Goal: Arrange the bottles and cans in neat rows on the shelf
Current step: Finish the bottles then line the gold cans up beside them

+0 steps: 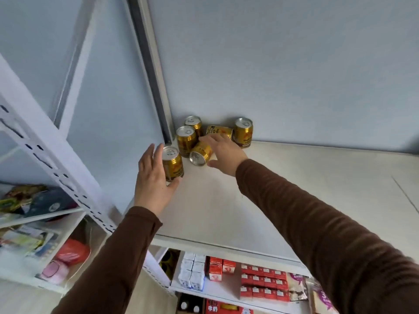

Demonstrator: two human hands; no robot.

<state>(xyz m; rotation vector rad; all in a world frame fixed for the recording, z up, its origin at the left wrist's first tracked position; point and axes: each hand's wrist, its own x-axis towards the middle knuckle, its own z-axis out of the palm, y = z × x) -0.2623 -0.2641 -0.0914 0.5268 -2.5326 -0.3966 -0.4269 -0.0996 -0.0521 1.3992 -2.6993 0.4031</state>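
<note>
Gold cans clustered at the back left corner of the top shelf (226, 200).

An upright can (172, 163) is gripped by the left hand (152, 175); a can lying on its side (200, 153) is touched by the right hand (223, 152), its fingers spread wide.

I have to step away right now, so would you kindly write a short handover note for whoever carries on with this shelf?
Left hand: holds the nearest upright can at the shelf's left edge, thumb under its base.
Right hand: open, fingers reaching over the tipped can, nothing gripped yet.
Top shelf: six gold cans in the back-left corner. Upright: the held one, two behind it, and one at the right. On their sides: the tipped can and another against the wall.
Done: no neat row yet.
Left: stand both fallen cans, then line all six up.
</note>
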